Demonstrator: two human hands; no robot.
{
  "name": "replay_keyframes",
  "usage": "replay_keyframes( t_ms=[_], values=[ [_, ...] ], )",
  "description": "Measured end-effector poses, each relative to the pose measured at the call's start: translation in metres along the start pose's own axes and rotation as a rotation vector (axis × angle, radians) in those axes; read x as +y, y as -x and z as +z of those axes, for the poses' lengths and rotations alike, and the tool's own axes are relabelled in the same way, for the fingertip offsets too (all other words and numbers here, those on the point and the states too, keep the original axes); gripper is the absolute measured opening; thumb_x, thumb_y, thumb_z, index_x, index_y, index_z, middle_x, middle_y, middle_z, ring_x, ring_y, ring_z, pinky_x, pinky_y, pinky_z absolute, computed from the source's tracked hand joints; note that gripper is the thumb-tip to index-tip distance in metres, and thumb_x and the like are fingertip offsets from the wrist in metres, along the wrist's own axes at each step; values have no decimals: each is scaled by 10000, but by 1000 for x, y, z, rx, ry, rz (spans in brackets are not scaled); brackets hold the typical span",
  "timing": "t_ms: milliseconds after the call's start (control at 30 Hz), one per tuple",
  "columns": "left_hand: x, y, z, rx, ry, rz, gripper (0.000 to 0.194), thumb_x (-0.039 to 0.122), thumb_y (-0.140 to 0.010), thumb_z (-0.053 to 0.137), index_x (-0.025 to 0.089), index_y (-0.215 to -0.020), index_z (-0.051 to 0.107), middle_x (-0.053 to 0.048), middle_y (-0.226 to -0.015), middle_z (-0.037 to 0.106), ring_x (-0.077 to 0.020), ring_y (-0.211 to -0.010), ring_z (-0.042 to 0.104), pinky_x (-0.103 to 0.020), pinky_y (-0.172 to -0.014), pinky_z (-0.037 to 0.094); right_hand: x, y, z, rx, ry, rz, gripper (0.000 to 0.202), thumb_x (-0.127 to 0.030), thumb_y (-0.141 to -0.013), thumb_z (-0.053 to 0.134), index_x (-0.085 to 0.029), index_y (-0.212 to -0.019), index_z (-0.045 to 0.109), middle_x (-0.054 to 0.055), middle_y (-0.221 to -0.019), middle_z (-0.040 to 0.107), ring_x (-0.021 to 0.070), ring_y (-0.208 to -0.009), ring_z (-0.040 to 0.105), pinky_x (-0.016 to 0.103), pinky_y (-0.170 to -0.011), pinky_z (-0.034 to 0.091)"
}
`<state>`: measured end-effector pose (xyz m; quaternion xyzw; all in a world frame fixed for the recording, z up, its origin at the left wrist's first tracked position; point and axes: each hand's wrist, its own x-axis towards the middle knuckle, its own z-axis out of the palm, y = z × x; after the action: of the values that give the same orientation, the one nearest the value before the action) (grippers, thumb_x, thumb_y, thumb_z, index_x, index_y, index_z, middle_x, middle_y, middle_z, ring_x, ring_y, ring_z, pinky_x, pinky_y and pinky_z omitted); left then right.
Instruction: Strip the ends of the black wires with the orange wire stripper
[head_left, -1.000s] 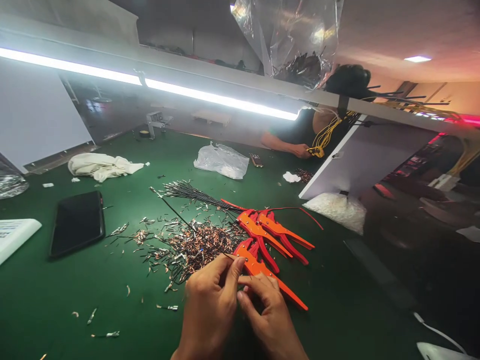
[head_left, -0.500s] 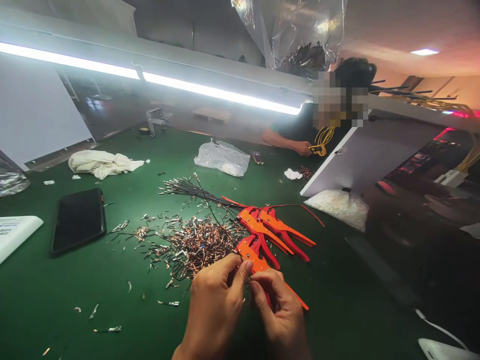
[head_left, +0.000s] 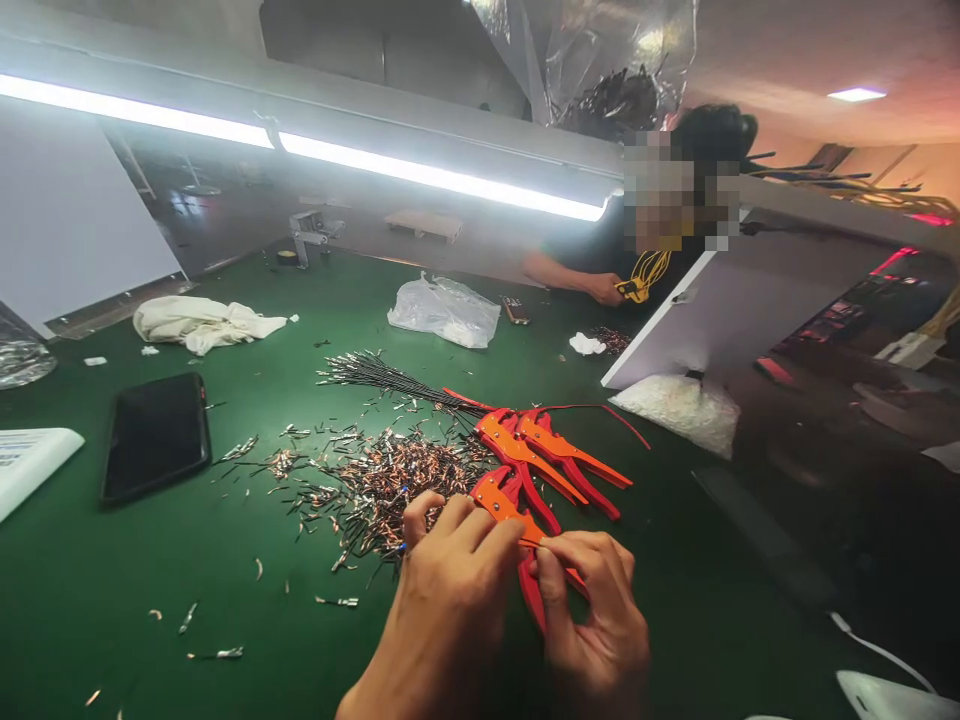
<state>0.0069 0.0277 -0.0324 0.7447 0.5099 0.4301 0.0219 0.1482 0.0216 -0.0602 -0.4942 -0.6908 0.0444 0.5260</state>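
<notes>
My left hand (head_left: 454, 585) is closed, back up, its fingers curled over the near end of the loose wire-scrap pile. My right hand (head_left: 596, 600) pinches a thin dark wire (head_left: 531, 543) between thumb and forefinger. That wire spans the small gap to my left fingertips, which hide its other end. Beneath both hands lies the nearest orange-and-red wire stripper (head_left: 499, 497), partly covered by them. Two more wire strippers (head_left: 517, 445) lie just beyond. The pile of short wire offcuts and terminals (head_left: 405, 475) is left of the tools, and a bundle of black wires (head_left: 390, 375) lies behind it.
On the green table (head_left: 315, 660) are a black phone (head_left: 157, 437), a white cloth (head_left: 206, 322), a clear plastic bag (head_left: 442, 312) and a bag of small white pieces (head_left: 682, 410). Across the table, a person (head_left: 600, 275) holds yellow wires. A white panel (head_left: 742, 285) stands at right.
Both hands have shifted right and moved slightly apart. My left hand has turned over with its back up, and the gap between the fingertips has widened.
</notes>
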Motion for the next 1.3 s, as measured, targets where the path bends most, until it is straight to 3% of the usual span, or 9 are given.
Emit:
replay_keyframes(
  t_ms=[167,367,500,667,867,967,1033,1200,1300],
  values=[
    [-8,2,-9,-70,-50,-27,200,119,-928,502,230,-917,668,25,-693,637,-146,-635,547,-307,-685,380,9,-6,-2,-41,134,59,91,-256,-941,556,-225,-1010,607,24,-864,648,213,-844,574,370,-808,400],
    [-12,0,-17,150,0,-241,196,152,-927,556,191,-1048,705,-4,-781,708,-101,-609,627,-216,-570,462,13,-6,6,-494,591,92,412,-402,-856,655,-151,-1175,583,137,-1074,660,345,-998,570,473,-821,420],
    [-10,-3,-18,200,-54,-245,207,152,-942,527,139,-1040,709,-48,-881,749,-118,-727,694,-206,-659,513,7,1,6,-582,765,110,464,-371,-863,641,-57,-1199,583,196,-1061,646,366,-965,584,494,-790,465],
    [-13,-4,-15,273,-147,-209,206,123,-940,499,108,-999,696,-70,-856,730,-147,-754,675,-250,-696,526,7,2,-5,-702,786,207,446,-367,-874,609,-45,-1183,600,208,-1080,630,376,-985,599,506,-776,509],
    [-16,0,-15,186,-146,-245,229,137,-933,518,203,-1043,707,12,-675,568,-131,-620,553,-247,-570,460,2,-15,-13,-878,701,358,386,-221,-848,540,-20,-1171,601,226,-1100,603,390,-1052,567,491,-827,508],
    [-16,1,-14,215,-62,-274,218,156,-934,536,216,-1063,702,15,-724,605,-110,-640,580,-227,-591,466,2,-34,-16,-865,509,505,335,-223,-844,496,-28,-1083,625,240,-1082,598,416,-1069,543,555,-902,441],
    [-14,2,-14,243,-1,-279,213,160,-930,549,217,-1074,696,7,-810,678,-100,-682,630,-211,-625,488,3,-47,-19,-867,268,589,300,-278,-860,476,-83,-1022,637,193,-1030,627,364,-1009,579,534,-920,430],
    [-10,0,-15,228,-16,-296,206,182,-937,541,207,-1072,695,-23,-931,757,-118,-757,702,-211,-675,534,-2,-59,-23,-661,-889,1079,360,-488,-874,516,-160,-967,633,101,-948,675,259,-881,650,396,-779,520],
    [-11,-1,-17,158,-131,-298,214,210,-939,520,209,-1038,710,-31,-907,767,-139,-697,710,-235,-603,540,-5,-53,-17,-544,-1274,1242,373,-466,-881,547,-136,-1017,655,107,-951,701,262,-906,670,411,-827,518]
  ],
)
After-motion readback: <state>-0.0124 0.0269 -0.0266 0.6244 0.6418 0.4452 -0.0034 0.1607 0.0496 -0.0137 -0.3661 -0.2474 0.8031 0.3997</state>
